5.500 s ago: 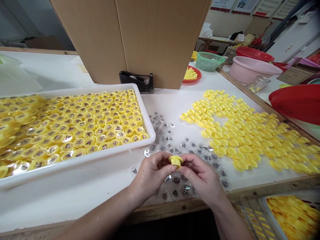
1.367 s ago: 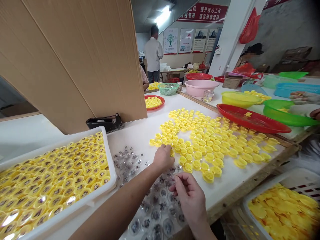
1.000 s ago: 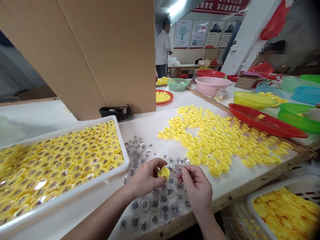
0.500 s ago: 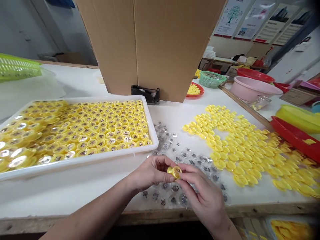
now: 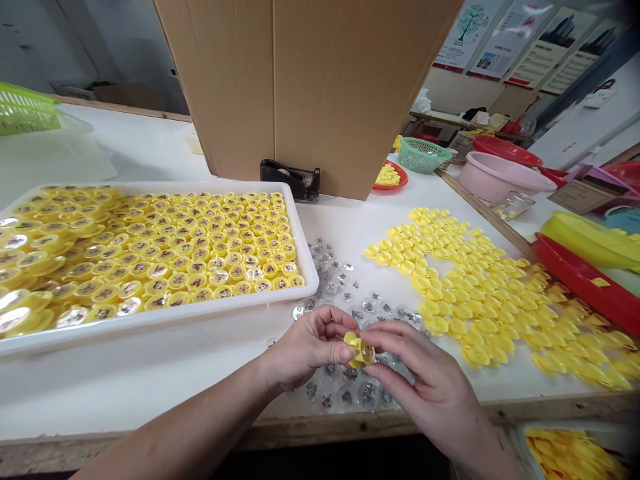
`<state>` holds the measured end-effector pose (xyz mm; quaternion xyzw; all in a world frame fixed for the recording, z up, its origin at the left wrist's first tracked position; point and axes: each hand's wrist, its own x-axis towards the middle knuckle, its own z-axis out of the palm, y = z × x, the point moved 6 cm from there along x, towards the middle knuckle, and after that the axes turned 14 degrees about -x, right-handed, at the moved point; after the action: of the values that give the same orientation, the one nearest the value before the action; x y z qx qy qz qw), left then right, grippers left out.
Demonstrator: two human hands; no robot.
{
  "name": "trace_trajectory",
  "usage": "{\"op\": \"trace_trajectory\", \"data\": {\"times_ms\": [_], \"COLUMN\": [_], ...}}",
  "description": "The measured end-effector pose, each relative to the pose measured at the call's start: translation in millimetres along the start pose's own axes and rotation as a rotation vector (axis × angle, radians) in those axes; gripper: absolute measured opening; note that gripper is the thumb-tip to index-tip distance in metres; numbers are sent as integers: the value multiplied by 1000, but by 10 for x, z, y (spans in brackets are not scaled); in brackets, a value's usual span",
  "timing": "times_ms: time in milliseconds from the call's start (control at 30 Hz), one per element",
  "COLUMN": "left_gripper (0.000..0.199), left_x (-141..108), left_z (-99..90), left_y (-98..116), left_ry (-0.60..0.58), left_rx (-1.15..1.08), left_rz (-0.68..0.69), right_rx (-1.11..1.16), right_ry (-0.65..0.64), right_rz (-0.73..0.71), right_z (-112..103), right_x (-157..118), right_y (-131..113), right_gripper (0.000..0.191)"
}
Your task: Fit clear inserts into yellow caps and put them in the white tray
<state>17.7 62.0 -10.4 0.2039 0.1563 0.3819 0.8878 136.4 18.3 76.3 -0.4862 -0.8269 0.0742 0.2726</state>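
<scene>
Left hand (image 5: 307, 347): fingers and thumb curled in a narrow pinch, fingertips on the near edge of a yellow plastic cap (image 5: 356, 350)

Right hand (image 5: 425, 367): thumb and fingers closed narrowly on the opposite side of the same cap, gripping it together with the left hand

Cap: held between both hands, above the scattered clear domed discs (image 5: 369, 395) with printed animal faces, a clear disc showing at its right side, exact seating not readable

Discs: loose on the white worktable (image 5: 100, 380), in a trail from beside the tray to beneath the hands

White plastic tray (image 5: 310, 280): just left of the hands, packed with finished yellow caps (image 5: 150, 267) with clear printed domes

Loose yellow caps (image 5: 475, 300): broad drift on the tabletop, right of the discs

Beyond: upright cardboard carton (image 5: 310, 87), black tape dispenser (image 5: 290, 180) at its foot, red plate (image 5: 404, 180) of yellow caps, green plastic basket (image 5: 423, 155), pink basin (image 5: 500, 177), glass jar (image 5: 515, 203)

Far right: red tray (image 5: 585, 280) beside a yellow basin (image 5: 590, 240)

Lower right corner: crate (image 5: 570, 453) of yellow caps
</scene>
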Motion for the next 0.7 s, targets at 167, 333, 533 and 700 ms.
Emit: {"op": "trace_trajectory", "data": {"times_ms": [167, 333, 533, 700], "left_gripper": [35, 36, 37, 36], "left_x": [-1, 0, -10, -11], "left_z": [7, -14, 1, -12], "left_y": [-25, -81, -96, -128], "left_ry": [30, 50, 61, 88], "left_rx": [18, -18, -36, -55], "left_rz": [54, 37, 36, 29], "right_rx": [18, -31, -149, -142], "right_ry": [28, 39, 77, 30], "right_rz": [33, 95, 87, 136], "right_z": [-6, 6, -55, -27], "right_x": [-30, -43, -16, 15], "right_y": [24, 50, -27, -60], "right_gripper": [26, 25, 16, 13]}}
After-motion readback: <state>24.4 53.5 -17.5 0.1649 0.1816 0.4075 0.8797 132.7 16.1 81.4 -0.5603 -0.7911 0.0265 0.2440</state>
